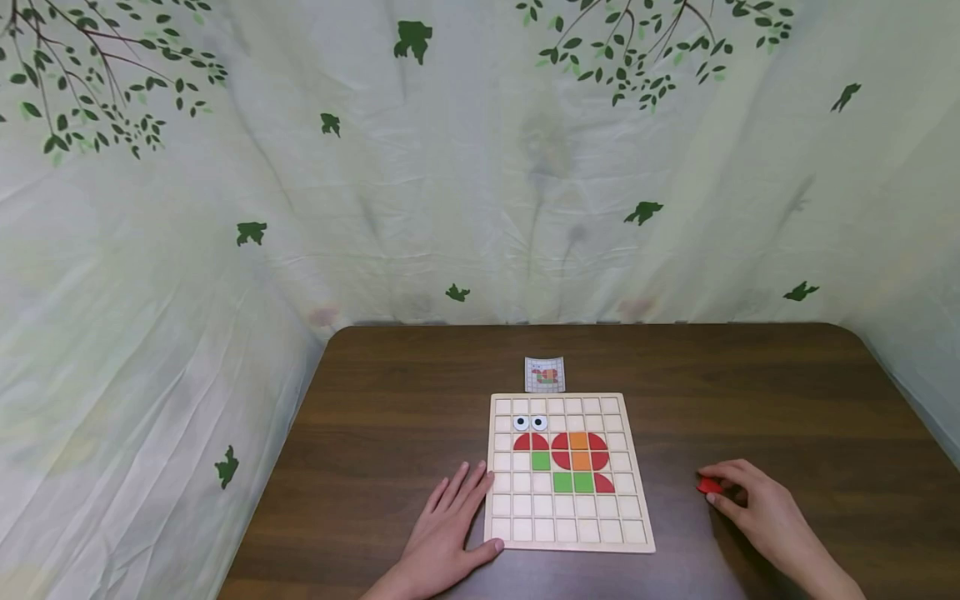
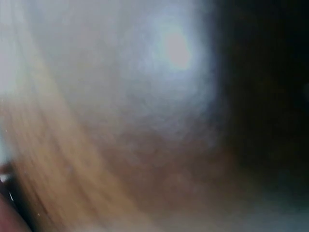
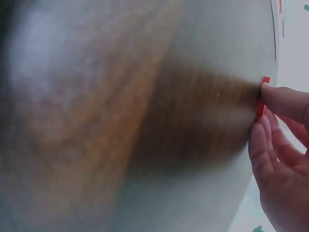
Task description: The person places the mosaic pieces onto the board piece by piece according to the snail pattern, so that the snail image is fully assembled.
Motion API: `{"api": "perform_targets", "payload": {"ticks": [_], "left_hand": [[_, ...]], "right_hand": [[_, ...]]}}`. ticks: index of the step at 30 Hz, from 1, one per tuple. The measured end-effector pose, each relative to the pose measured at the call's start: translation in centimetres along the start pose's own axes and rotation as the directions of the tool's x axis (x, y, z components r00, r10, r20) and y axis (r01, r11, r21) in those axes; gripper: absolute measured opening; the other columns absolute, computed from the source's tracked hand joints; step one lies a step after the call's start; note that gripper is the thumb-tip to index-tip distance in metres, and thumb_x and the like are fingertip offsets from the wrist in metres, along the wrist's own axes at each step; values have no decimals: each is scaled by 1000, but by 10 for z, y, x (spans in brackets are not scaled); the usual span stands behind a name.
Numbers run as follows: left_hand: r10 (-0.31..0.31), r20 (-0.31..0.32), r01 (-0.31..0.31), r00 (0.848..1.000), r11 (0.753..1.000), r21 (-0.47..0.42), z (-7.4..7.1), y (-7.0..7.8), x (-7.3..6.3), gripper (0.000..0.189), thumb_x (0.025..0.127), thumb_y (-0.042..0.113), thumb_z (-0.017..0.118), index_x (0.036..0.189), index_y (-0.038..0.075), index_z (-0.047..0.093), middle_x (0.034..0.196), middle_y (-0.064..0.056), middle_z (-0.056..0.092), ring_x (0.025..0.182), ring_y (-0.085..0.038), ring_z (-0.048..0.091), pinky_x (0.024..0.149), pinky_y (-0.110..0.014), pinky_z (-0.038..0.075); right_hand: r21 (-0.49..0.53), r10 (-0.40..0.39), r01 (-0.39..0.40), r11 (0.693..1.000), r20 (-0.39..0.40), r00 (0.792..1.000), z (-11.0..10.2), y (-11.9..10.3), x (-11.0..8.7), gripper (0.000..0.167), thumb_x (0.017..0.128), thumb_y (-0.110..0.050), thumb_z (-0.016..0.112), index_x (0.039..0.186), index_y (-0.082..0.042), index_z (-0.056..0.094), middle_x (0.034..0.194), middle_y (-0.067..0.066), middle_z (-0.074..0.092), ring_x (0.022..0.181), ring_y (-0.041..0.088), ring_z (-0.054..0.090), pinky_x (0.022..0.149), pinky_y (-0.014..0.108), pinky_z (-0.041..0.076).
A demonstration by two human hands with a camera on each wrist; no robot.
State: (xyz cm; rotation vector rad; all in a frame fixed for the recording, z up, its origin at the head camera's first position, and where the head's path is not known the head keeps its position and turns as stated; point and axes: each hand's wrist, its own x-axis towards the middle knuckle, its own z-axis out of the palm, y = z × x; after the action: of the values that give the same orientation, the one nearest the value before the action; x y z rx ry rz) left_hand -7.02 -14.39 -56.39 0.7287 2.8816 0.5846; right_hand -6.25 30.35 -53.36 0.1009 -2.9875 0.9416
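Observation:
A pale wooden grid board (image 1: 570, 529) lies on the table, with red quarter-round, green and orange square tiles in its cells and two eye tiles (image 1: 529, 423) near its top left. My left hand (image 1: 446, 533) rests at the board's left edge, fingers spread and straight, thumb at the lower left corner. To the right of the board, my right hand (image 1: 765, 508) pinches a red tile (image 1: 708, 485) between thumb and fingers. The right wrist view shows that red tile (image 3: 263, 96) edge-on in the fingertips. The left wrist view is blurred and shows mostly tabletop.
A small picture card (image 1: 544, 375) with a coloured grid pattern lies just beyond the board's far edge. The brown wooden table (image 1: 405, 375) ends at a pale curtain (image 1: 480, 167) with leaf prints, which also hangs along both sides.

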Motion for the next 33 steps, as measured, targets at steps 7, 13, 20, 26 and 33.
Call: {"api": "perform_targets", "payload": {"ticks": [7, 13, 20, 26, 33], "left_hand": [[36, -54, -35, 998, 999, 26, 1, -1, -2, 85, 90, 68, 50, 156, 20, 29, 163, 2, 20, 149, -23, 13, 113, -45, 10], [35, -50, -34, 998, 999, 30, 2, -1, -2, 84, 90, 69, 49, 157, 22, 28, 163, 3, 19, 149, -22, 12, 113, -43, 9], [23, -39, -22, 999, 1000, 19, 1, 0, -3, 85, 90, 69, 50, 157, 22, 28, 163, 4, 18, 149, -21, 11, 112, -41, 6], [33, -52, -32, 998, 999, 26, 1, 0, -2, 85, 90, 69, 50, 157, 21, 28, 163, 3, 20, 149, -22, 13, 112, -40, 6], [52, -76, -49, 996, 998, 39, 1, 0, -2, 84, 90, 68, 50, 156, 21, 29, 162, 2, 22, 149, -23, 15, 113, -39, 6]], "right_hand": [[4, -64, 64, 998, -2, 998, 0, -2, 4, 27, 79, -3, 79, 101, -17, 71, 99, -5, 60, 70, 0, 53, 60, 25, 48], [3, -124, 124, 992, 6, 992, 0, -1, 6, 26, 78, -1, 80, 93, -18, 68, 95, -9, 58, 74, -1, 53, 62, 24, 50], [11, -176, 176, 984, -56, 983, 2, -3, 5, 33, 72, 1, 83, 90, -19, 65, 88, -12, 58, 72, -2, 52, 60, 24, 48], [-14, -176, 176, 984, -110, 978, 7, -7, 6, 35, 73, 1, 83, 86, -24, 62, 83, -16, 55, 70, -3, 51, 59, 23, 47], [-52, -189, 183, 982, -191, 963, 15, -18, 8, 36, 73, 1, 83, 85, -26, 62, 83, -19, 58, 69, -3, 52, 57, 25, 46]]}}
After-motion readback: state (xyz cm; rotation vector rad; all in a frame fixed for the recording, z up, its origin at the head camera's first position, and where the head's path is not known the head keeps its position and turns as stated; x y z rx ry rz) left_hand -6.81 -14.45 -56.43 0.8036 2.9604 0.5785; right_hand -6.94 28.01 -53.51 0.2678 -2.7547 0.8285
